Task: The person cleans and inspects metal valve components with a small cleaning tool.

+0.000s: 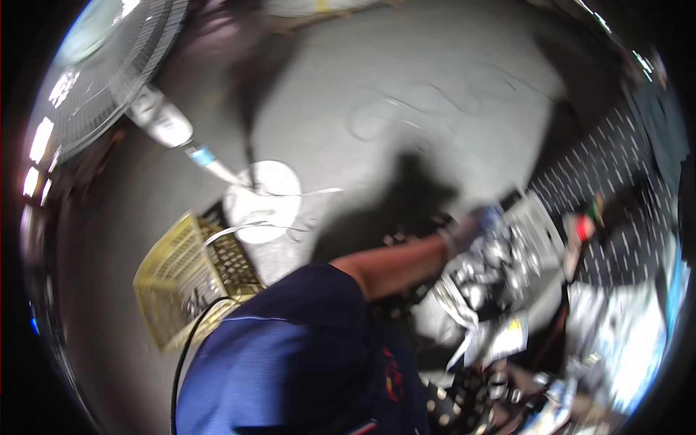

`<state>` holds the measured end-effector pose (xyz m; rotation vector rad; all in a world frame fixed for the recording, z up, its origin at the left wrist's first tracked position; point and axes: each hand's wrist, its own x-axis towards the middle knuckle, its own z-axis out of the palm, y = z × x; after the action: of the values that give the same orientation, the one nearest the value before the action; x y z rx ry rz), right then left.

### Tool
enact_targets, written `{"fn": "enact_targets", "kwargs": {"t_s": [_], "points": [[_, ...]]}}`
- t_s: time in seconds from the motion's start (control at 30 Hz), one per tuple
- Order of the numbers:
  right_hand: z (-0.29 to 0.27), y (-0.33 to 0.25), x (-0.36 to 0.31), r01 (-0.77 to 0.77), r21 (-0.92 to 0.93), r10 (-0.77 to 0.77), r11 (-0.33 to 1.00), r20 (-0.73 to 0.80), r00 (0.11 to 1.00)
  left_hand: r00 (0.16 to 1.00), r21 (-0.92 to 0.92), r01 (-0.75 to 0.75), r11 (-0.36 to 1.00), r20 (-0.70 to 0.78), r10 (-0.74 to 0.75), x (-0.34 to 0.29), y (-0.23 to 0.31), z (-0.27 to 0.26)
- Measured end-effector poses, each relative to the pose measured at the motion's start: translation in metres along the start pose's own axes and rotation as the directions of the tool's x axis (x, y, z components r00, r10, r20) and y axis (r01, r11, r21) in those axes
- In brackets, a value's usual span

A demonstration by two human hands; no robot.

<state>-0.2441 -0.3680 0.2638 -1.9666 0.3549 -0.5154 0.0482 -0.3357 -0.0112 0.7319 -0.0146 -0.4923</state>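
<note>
My left arm stretches to the right, and my left hand (470, 230), in a greyish-blue glove, is at the near left rim of a pale grey crate (545, 230). Shiny silvery metal parts (496, 264) fill the crate. Motion smears the fingers, so whether they grip the rim or a part is unclear. A white sheet with a small yellow mark (507, 339) hangs by the crate's near side. Low on the right, a blurred blue-and-white shape (557, 402) may be my right hand; its fingers cannot be made out. Small shiny rings or caps lie around it.
A standing fan (163, 119) with a round white base (279, 192) is at the left. Near it stands a yellow plastic basket (170, 279) with a few small pieces inside. A person in dark patterned clothing (616, 167) is close on the right. Cables cross the grey floor.
</note>
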Motion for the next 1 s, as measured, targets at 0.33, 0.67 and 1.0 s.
{"fn": "enact_targets", "kwargs": {"t_s": [0.33,0.67,1.0], "points": [[0.036,0.117,0.047,-0.274,0.244,0.215,0.930,0.243,0.946,0.903,0.933,-0.257,0.254,0.325,-0.280,-0.024,-0.046,0.029],[0.012,0.227,0.004,-0.524,0.650,0.443,0.550,0.305,0.843,0.669,0.698,-0.636,-0.330,0.286,-0.686,-0.005,-0.131,-0.025],[0.009,0.207,0.007,-0.484,0.470,0.482,0.738,0.135,0.866,0.449,0.044,-0.893,-0.448,0.046,-0.892,0.041,-0.124,-0.007]]}}
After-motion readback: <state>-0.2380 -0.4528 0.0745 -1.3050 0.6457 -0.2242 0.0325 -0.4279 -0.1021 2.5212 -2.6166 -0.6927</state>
